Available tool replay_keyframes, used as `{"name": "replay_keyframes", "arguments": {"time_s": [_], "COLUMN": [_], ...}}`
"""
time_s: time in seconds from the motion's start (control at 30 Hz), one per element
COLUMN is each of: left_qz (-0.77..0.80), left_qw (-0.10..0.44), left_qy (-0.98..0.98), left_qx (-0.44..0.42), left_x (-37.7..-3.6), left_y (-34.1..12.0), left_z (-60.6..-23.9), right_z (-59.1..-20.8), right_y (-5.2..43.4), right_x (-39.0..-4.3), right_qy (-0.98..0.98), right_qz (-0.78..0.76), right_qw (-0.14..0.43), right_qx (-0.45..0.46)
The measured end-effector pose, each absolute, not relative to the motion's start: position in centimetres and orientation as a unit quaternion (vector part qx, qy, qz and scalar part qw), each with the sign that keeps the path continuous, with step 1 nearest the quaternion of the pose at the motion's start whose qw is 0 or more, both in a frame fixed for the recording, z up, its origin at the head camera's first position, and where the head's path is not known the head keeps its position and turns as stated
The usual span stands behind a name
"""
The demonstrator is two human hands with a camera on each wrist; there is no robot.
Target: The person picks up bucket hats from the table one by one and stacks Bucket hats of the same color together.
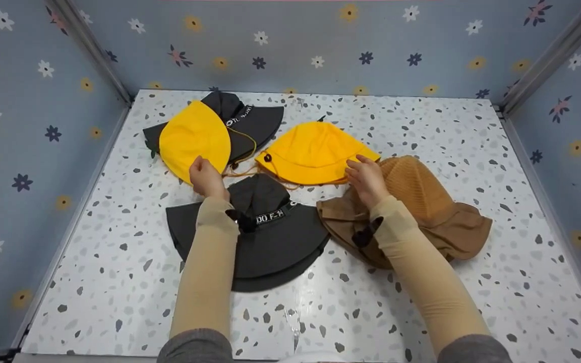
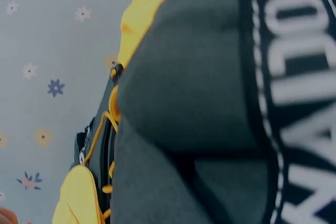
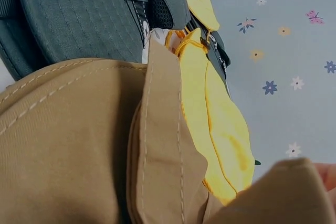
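Several bucket hats lie on a speckled white table. My left hand pinches the near edge of the left yellow hat, which lies on a far black hat. My right hand grips the right brim of the middle yellow hat. Under my left forearm lies a near black hat with a lettered band; it fills the left wrist view. A brown hat lies under my right forearm and fills the right wrist view, with the yellow hat beyond it.
Blue walls with a flower print close in the table on the left, back and right. Bare tabletop lies toward the front edge and at the far right corner. Yellow cords trail between the hats.
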State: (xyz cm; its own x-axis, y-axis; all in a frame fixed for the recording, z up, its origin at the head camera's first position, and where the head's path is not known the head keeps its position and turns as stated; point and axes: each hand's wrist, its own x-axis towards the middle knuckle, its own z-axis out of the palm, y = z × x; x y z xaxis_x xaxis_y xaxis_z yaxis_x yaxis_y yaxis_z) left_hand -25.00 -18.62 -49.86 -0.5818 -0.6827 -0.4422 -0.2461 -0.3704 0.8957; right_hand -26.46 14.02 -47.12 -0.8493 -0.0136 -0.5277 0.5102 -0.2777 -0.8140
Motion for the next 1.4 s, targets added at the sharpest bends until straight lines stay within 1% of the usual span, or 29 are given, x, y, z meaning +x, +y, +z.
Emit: {"name": "replay_keyframes", "arguments": {"time_s": [0.1,0.17,0.33,0.5,0.57,0.67,0.77,0.93,1.07,1.17,1.3,1.4], "left_qz": [-0.657,-0.644,-0.664,-0.683,-0.695,-0.724,-0.756,-0.785,-0.802,-0.813,-0.83,-0.842], "left_qw": [0.129,0.128,0.13,0.102,0.099,0.109,0.13,0.144,0.134,0.115,0.095,0.09], "left_qy": [-0.565,-0.568,-0.545,-0.515,-0.498,-0.463,-0.431,-0.403,-0.382,-0.376,-0.376,-0.373], "left_qx": [0.482,0.496,0.495,0.508,0.509,0.499,0.476,0.448,0.439,0.43,0.4,0.379], "left_x": [-24.7,-24.7,-24.6,-24.6,-24.6,-24.5,-24.4,-24.2,-24.0,-23.7,-23.6,-23.6], "left_y": [-19.0,-19.2,-19.6,-20.4,-20.7,-21.1,-21.4,-21.4,-21.5,-21.4,-21.0,-20.8], "left_z": [-49.9,-49.8,-49.6,-49.4,-49.5,-49.8,-50.2,-50.5,-50.1,-49.8,-49.7,-49.8], "right_z": [-47.1,-47.1,-47.2,-47.2,-47.2,-47.3,-47.3,-47.2,-47.2,-47.3,-47.2,-47.2], "right_y": [14.0,14.0,14.0,14.0,14.0,14.0,14.0,14.1,14.1,14.1,14.0,14.0], "right_x": [-26.4,-26.3,-26.3,-26.4,-26.4,-26.4,-26.4,-26.4,-26.5,-26.4,-26.3,-26.2], "right_qy": [0.574,0.572,0.571,0.575,0.576,0.575,0.571,0.564,0.562,0.561,0.561,0.558], "right_qz": [-0.772,-0.774,-0.774,-0.769,-0.767,-0.767,-0.77,-0.776,-0.776,-0.775,-0.776,-0.778], "right_qw": [0.169,0.167,0.165,0.169,0.171,0.172,0.174,0.171,0.173,0.177,0.179,0.179], "right_qx": [0.214,0.214,0.218,0.222,0.223,0.225,0.227,0.224,0.226,0.228,0.228,0.228]}}
